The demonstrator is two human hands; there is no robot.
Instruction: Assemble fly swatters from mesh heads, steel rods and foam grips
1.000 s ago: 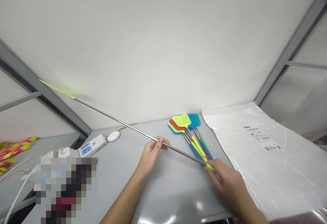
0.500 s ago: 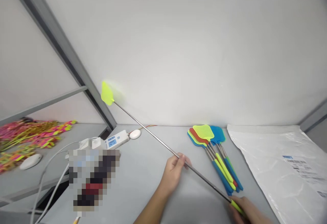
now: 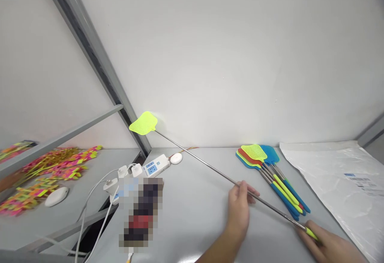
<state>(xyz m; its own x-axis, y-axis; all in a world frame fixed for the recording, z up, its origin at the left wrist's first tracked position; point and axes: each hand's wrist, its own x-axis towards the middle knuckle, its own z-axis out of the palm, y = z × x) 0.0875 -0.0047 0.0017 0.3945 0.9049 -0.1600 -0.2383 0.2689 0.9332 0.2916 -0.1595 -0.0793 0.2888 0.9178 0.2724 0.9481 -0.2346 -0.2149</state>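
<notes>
A yellow-green fly swatter with a long, extended metal rod stretches diagonally over the grey table. Its mesh head is at the far left, close to the white wall. My left hand is closed around the middle of the rod. At the lower right, my right hand grips the yellow-green handle, covering most of it. Just beyond my hands lies a pile of shorter fly swatters in blue, red and yellow-green, heads toward the wall and handles toward me.
A white plastic mailing bag with a label covers the right side. On the left are a power strip with plugs and cables, a round white device and a pixelated object. Colourful strips lie on the neighbouring table beyond the metal frame.
The view has shifted, so most things appear further right. The swatter's mesh head has turned and now shows a broader, flatter face. Both hands keep their hold on the swatter.
</notes>
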